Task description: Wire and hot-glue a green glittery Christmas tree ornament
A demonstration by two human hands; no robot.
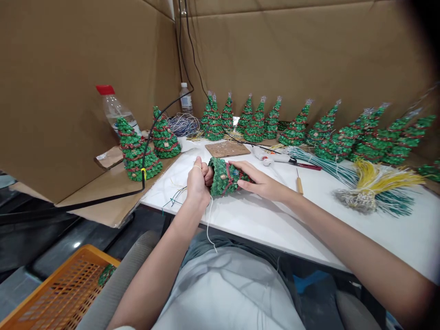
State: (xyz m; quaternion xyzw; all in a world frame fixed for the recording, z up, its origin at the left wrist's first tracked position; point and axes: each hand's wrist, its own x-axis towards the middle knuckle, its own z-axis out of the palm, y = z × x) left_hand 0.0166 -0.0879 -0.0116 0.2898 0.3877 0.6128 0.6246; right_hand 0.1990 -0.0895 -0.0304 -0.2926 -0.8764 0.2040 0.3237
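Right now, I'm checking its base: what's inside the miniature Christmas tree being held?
The left hand curls at the base of the miniature Christmas tree; a white cord hangs below. Hand and tree cover the interior, so its contents cannot be seen.

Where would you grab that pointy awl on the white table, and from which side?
I'd take the awl by its yellow handle, probably from above and to its right: the handle is the thicker, nearer part, while the thin metal shaft points away. The right forearm lies close to the handle's near end.
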